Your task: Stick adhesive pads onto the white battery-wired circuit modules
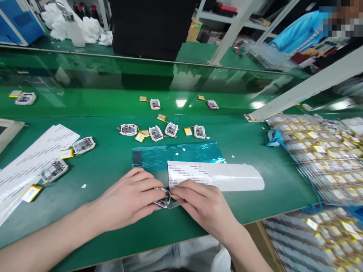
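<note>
Near the front of the green bench, my left hand (134, 196) is closed around a small watch casing (162, 201) with its circuit board exposed. The fingers of my right hand (202, 202) are pinched together at the casing's right edge; what they hold is too small and hidden to make out. A white sheet of printed labels (235, 176) lies just beyond my right hand. Under its far edge is a teal film strip (178, 153) with dark strips at its left end.
Several open watch casings (155, 133) with yellow-edged batteries (140, 136) lie farther back. More label sheets (42, 151) are at left. Stacked clear trays (320, 155) of batteries stand at right, beside a white post (306, 79). A person in a blue sleeve (300, 32) is beyond.
</note>
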Action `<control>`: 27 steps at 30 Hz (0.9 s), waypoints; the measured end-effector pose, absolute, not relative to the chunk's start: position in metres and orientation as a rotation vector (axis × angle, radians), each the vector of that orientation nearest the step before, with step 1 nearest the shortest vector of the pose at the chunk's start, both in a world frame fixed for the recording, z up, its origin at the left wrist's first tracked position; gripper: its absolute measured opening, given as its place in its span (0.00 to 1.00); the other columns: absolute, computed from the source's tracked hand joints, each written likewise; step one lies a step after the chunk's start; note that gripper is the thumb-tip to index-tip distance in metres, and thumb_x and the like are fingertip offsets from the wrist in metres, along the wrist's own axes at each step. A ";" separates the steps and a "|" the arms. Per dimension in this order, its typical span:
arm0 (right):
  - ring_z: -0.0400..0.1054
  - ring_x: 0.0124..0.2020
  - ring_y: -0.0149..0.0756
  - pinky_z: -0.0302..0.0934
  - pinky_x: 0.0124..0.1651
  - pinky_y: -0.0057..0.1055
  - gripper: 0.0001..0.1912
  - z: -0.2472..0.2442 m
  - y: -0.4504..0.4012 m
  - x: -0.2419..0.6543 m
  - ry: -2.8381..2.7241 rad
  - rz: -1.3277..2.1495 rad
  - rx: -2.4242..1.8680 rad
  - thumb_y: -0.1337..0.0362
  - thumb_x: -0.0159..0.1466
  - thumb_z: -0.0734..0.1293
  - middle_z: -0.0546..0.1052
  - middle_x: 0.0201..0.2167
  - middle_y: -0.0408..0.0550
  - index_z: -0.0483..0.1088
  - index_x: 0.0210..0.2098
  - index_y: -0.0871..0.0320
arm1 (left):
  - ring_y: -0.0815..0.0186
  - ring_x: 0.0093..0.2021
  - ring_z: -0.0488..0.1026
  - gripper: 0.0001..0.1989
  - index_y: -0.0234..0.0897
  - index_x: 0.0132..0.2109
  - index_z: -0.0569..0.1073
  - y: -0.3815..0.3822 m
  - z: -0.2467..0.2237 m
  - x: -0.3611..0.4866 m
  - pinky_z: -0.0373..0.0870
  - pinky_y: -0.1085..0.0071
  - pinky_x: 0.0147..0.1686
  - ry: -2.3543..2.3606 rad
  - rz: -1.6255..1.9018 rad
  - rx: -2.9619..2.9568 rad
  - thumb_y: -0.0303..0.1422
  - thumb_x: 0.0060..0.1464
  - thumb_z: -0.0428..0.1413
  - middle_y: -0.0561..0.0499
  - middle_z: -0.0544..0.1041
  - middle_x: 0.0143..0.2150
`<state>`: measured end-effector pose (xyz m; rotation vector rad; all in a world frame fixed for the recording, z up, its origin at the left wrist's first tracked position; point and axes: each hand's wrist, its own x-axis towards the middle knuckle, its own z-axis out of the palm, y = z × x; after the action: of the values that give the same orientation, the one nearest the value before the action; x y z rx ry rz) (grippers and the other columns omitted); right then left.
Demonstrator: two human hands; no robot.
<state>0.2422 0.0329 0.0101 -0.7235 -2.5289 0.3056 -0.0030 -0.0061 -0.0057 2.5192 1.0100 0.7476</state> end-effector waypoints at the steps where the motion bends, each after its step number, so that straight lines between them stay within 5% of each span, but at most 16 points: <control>1: 0.77 0.30 0.32 0.68 0.31 0.28 0.15 0.010 0.033 0.243 -2.541 0.301 -0.733 0.68 0.76 0.59 0.82 0.34 0.47 0.77 0.42 0.58 | 0.62 0.47 0.75 0.06 0.40 0.50 0.75 -0.006 -0.006 -0.003 0.64 0.64 0.51 1.009 0.747 2.524 0.30 0.68 0.56 0.50 0.82 0.50; 18: 0.77 0.29 0.33 0.70 0.32 0.28 0.12 0.008 0.018 0.236 -2.443 0.402 -0.954 0.69 0.71 0.64 0.82 0.32 0.46 0.80 0.42 0.54 | 0.61 0.45 0.76 0.07 0.37 0.49 0.75 -0.004 -0.005 0.000 0.67 0.64 0.48 0.999 0.761 2.461 0.35 0.69 0.57 0.48 0.83 0.45; 27: 0.77 0.27 0.34 0.66 0.27 0.31 0.17 0.031 0.029 0.236 -2.742 -0.002 -0.689 0.70 0.76 0.57 0.83 0.32 0.49 0.77 0.40 0.61 | 0.60 0.46 0.76 0.07 0.36 0.45 0.75 -0.003 -0.005 0.002 0.66 0.64 0.49 1.006 0.737 2.514 0.34 0.70 0.55 0.48 0.83 0.47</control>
<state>0.2357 0.0285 0.0313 -0.6887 -2.7424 -0.0024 0.0016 -0.0033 -0.0053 2.5143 1.0061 0.7374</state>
